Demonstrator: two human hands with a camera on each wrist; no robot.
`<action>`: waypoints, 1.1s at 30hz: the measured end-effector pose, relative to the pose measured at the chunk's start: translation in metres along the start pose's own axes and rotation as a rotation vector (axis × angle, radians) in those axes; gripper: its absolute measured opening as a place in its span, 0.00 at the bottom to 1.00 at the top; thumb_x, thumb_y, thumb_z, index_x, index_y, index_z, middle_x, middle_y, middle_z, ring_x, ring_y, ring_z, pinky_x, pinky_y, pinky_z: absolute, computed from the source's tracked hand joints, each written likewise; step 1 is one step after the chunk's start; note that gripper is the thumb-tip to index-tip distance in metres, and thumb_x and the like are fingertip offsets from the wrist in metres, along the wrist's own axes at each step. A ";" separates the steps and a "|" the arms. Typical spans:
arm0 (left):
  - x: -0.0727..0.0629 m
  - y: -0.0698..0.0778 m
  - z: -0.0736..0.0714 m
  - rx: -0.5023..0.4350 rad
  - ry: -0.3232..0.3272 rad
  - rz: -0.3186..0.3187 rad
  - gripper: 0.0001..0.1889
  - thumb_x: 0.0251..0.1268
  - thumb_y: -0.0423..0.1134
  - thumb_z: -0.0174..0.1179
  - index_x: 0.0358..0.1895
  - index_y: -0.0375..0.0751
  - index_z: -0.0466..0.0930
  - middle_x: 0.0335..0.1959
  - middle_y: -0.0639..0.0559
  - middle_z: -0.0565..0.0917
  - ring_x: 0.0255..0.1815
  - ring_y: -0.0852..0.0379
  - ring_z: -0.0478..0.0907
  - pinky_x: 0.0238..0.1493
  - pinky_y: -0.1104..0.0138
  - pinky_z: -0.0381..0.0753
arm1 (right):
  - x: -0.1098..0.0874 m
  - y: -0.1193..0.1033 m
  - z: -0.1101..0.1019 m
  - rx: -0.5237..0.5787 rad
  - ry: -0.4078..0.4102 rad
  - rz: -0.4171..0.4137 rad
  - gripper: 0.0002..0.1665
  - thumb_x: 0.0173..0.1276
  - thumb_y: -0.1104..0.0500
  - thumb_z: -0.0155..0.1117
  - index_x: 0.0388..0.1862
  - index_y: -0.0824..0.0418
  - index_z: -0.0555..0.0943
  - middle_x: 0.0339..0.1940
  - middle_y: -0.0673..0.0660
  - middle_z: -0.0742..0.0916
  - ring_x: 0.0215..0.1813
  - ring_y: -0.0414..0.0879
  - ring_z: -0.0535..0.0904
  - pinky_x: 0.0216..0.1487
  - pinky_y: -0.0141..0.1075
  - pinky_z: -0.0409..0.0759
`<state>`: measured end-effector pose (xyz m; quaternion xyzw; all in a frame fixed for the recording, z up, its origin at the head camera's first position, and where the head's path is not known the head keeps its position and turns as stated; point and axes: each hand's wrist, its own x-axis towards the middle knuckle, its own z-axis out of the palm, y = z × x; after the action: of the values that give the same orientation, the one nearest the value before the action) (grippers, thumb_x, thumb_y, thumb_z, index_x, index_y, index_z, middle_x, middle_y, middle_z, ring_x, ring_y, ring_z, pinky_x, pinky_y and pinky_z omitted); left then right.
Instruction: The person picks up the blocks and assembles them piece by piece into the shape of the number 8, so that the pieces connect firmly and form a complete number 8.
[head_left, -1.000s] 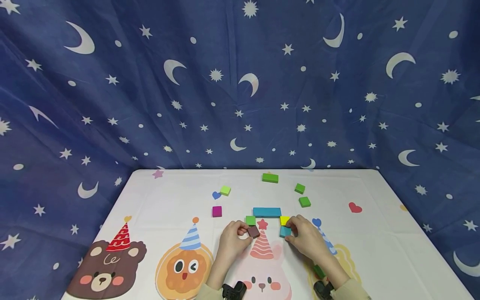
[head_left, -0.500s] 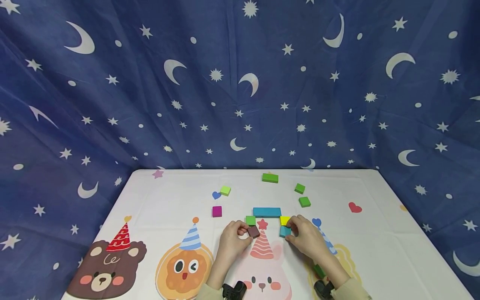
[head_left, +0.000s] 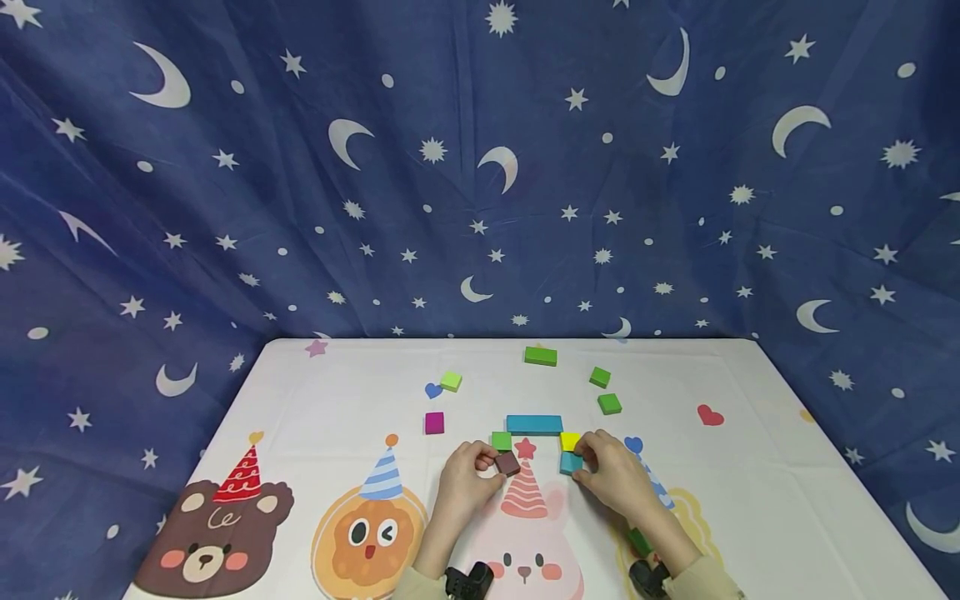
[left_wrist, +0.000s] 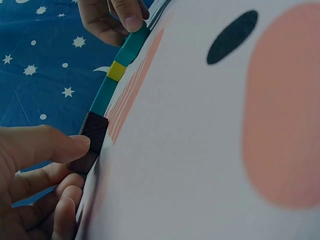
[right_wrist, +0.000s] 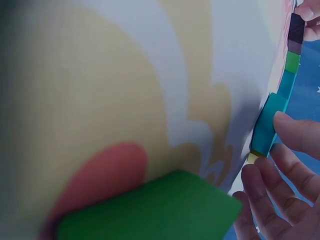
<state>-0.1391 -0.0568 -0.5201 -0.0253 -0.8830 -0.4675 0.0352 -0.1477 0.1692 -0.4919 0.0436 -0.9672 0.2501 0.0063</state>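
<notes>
My left hand (head_left: 467, 482) pinches a dark brown block (head_left: 507, 464) between thumb and fingers. That block sits at an angle just below a green block (head_left: 501, 441). With thumb and fingertips, my right hand (head_left: 613, 473) holds a small teal block (head_left: 570, 463), seen in the right wrist view with the thumb (right_wrist: 295, 131) on its side. A yellow block (head_left: 568, 441) lies directly behind it, partly covered by the fingers. Across the back stretches a long blue block (head_left: 534, 425), the green and yellow ones at its two ends.
Loose blocks lie farther back: a magenta one (head_left: 434, 423), a lime one (head_left: 451, 382), a long green one (head_left: 541, 356) and two small green ones (head_left: 600, 377). Another green block (head_left: 639, 542) rests beside my right wrist. A starry blue curtain (head_left: 480, 208) hangs behind the table.
</notes>
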 end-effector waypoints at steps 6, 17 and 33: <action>0.000 0.000 0.000 0.006 -0.005 -0.014 0.14 0.42 0.30 0.72 0.35 0.38 0.81 0.29 0.51 0.77 0.30 0.61 0.69 0.33 0.73 0.69 | 0.000 0.001 -0.001 -0.001 -0.003 0.003 0.17 0.48 0.63 0.77 0.36 0.58 0.81 0.31 0.50 0.79 0.34 0.43 0.71 0.38 0.36 0.73; 0.001 0.001 0.000 0.016 -0.001 -0.007 0.13 0.43 0.31 0.71 0.35 0.39 0.81 0.29 0.52 0.77 0.30 0.61 0.70 0.34 0.73 0.68 | -0.005 0.006 -0.016 -0.024 -0.025 0.027 0.17 0.50 0.60 0.76 0.39 0.57 0.82 0.35 0.51 0.81 0.37 0.45 0.74 0.43 0.41 0.77; 0.000 0.000 0.000 0.016 0.002 -0.005 0.13 0.43 0.31 0.71 0.36 0.39 0.81 0.29 0.52 0.77 0.31 0.60 0.70 0.34 0.73 0.69 | -0.025 0.036 -0.042 0.023 -0.014 -0.088 0.15 0.57 0.58 0.72 0.44 0.55 0.82 0.40 0.49 0.84 0.46 0.45 0.79 0.51 0.46 0.79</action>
<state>-0.1395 -0.0569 -0.5204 -0.0225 -0.8867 -0.4604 0.0349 -0.1260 0.2232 -0.4730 0.0880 -0.9614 0.2604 0.0100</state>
